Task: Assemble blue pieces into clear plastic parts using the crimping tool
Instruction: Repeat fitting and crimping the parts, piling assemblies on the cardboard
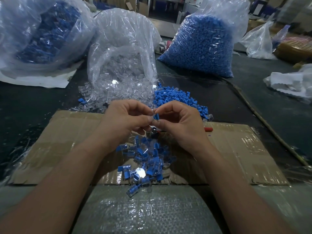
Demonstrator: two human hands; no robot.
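Both hands meet above the cardboard sheet (67, 137). My left hand (125, 119) and my right hand (182, 122) pinch one small blue piece (156, 116) between their fingertips; a clear plastic part seems to sit against it, hard to make out. Just below the fingers lies the crimping tool (154, 132), its metal head showing and a red handle tip (208, 129) poking out past my right hand. A heap of assembled blue-and-clear parts (146, 164) lies on the cardboard near me. Loose blue pieces (175, 97) and loose clear parts (108, 97) are piled beyond my hands.
An open bag of clear parts (121, 53) stands behind the piles. A full bag of blue pieces (200, 48) is at the back right, another large bag (38, 34) at the back left. White bags (290, 81) lie at the right. A woven sack (146, 210) covers the near edge.
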